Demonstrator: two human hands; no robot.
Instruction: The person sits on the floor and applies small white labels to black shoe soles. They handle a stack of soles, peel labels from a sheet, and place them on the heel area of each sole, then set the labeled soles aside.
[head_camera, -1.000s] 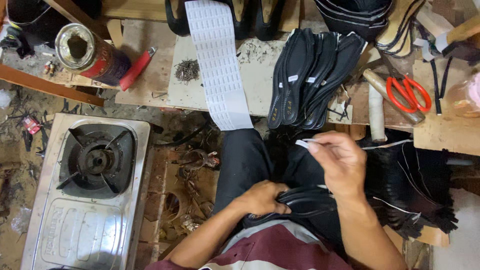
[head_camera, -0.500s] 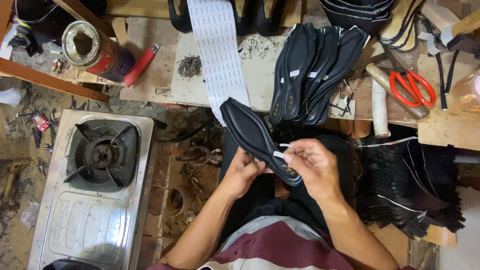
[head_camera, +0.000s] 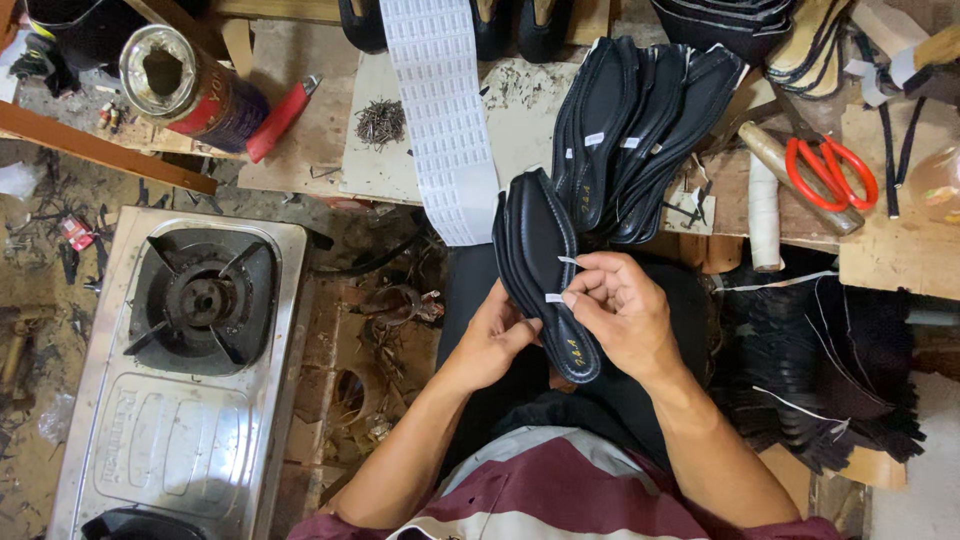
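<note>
Head view: looking straight down at a person sitting at a cluttered workbench, maroon striped shirt showing at 6 o'clock.
Left hand: gripping the black insole from below, fingers curling closed around its lower left edge.
Right hand: lying over the insole's right side, thumb and forefinger pinching together on a small white sticker against the leather.
Insole position: sitting just right of centre over the lap, toe pointing toward 11 o'clock, heel toward 5 o'clock; more black pieces appear to be stacking beneath it, though I cannot tell how many.
Bench surface: worn plywood running across 12 o'clock, scuffed and stained, with a pale board lying on top.
On the bench: a long strip of white labels hanging down from 12 o'clock; a fan of black insoles at 1 o'clock; red scissors at 2 o'clock; a roll of white thread just left of them; a pile of small nails at 11 o'clock; an open tin can and a red knife at 10 o'clock.
Floor: a steel gas stove standing at 8 o'clock on dirty, scrap-strewn ground.
Right side: black leather scraps heaping at 4 o'clock.
</note>
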